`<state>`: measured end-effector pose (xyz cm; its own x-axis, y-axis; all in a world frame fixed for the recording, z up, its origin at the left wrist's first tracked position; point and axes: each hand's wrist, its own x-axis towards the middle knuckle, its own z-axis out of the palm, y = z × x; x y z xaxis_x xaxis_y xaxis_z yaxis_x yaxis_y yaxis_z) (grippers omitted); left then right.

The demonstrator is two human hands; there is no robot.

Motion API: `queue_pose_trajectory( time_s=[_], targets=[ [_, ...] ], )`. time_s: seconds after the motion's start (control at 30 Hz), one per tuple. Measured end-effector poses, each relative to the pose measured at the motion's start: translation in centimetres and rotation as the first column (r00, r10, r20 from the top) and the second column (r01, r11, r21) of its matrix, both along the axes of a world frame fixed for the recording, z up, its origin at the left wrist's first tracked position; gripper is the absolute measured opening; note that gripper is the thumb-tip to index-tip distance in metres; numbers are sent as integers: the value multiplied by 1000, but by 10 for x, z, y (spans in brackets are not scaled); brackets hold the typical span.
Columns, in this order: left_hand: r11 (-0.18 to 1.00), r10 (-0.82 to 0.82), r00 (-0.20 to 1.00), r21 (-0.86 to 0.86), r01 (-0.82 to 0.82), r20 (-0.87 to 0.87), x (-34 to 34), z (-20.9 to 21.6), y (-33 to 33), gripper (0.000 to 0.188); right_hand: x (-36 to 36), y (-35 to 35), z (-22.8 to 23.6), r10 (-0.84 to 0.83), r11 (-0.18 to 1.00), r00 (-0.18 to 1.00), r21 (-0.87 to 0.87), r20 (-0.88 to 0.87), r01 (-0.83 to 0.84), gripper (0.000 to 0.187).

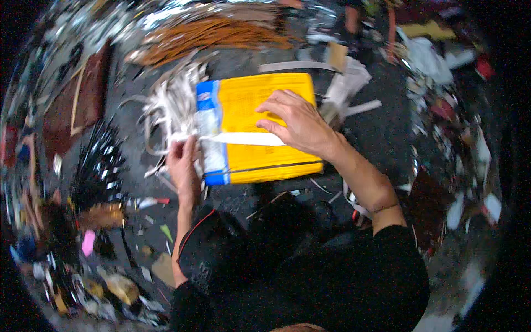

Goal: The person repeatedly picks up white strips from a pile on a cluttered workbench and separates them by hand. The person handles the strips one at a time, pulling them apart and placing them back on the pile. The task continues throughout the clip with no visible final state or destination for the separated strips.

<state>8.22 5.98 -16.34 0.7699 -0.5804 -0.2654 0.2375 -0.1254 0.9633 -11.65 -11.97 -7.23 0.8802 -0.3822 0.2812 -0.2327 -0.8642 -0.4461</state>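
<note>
A flat yellow package (265, 105) with a blue and white left side lies in front of me, a thin black band across its near part. Across its middle runs a white strip (249, 138). My left hand (185, 166) is at the package's left edge, its fingers closed on the strip's left end. Over the right half hovers my right hand (301, 124), thumb and fingers apart and curved. The strip's right end passes beneath it and is hidden there. Left of the package lies a bundle of pale strips (177, 97).
More pale strips (348, 83) lie to the right. Long brown strips (215, 36) are heaped at the far side. A dark red sheet (83, 99) and black shiny strips (102, 160) lie at left. Mixed scraps surround the dark floor.
</note>
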Motion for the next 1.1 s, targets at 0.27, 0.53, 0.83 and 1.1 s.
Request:
queue_pose_trajectory(
  time_s=[0.27,0.53,0.83,1.1],
  targets=[
    [945,-21,984,-326,-38,-174,-9,0,2,10,67,41,-36,177,974,978,123,115,-190,15],
    [999,-49,986,-16,47,-157,-12,18,1,19,61,51,-36,126,989,982,-94,137,-114,15],
    [982,3,905,-168,-82,-425,-8,-1,3,17,66,59,-45,139,989,974,-75,180,-127,19],
    [989,-121,968,-110,98,-222,-7,10,3,20,76,54,-47,164,986,975,-38,149,-160,17]
  ],
)
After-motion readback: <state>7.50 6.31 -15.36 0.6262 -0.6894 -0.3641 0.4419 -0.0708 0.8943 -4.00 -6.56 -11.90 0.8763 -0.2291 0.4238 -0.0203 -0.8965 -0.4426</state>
